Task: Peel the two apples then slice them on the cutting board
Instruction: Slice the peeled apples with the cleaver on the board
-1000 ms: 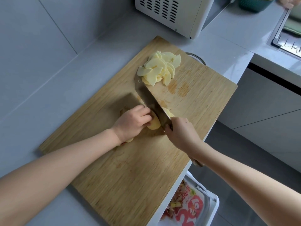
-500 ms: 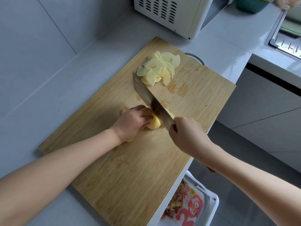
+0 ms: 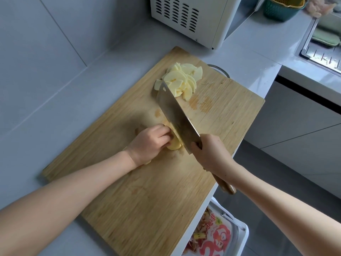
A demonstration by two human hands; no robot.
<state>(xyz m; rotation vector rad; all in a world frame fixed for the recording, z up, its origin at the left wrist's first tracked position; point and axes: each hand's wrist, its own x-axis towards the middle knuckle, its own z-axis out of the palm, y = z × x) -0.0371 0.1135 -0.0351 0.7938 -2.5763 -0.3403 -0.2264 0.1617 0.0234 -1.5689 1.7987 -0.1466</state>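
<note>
Your right hand [image 3: 210,154], clenched round the handle, has raised the broad steel cleaver [image 3: 177,117] off the pale peeled apple piece [image 3: 174,145] that your left hand [image 3: 147,143] pins with curled fingers mid wooden cutting board [image 3: 147,200], so another slice looks due.

Worn on the head, looking forward and steeply down. Close above the cutting board [image 3: 147,200], fingers [image 3: 162,134] near centre, wall [image 3: 46,52] beyond them, cabinets [image 3: 295,126] to their right.
</note>
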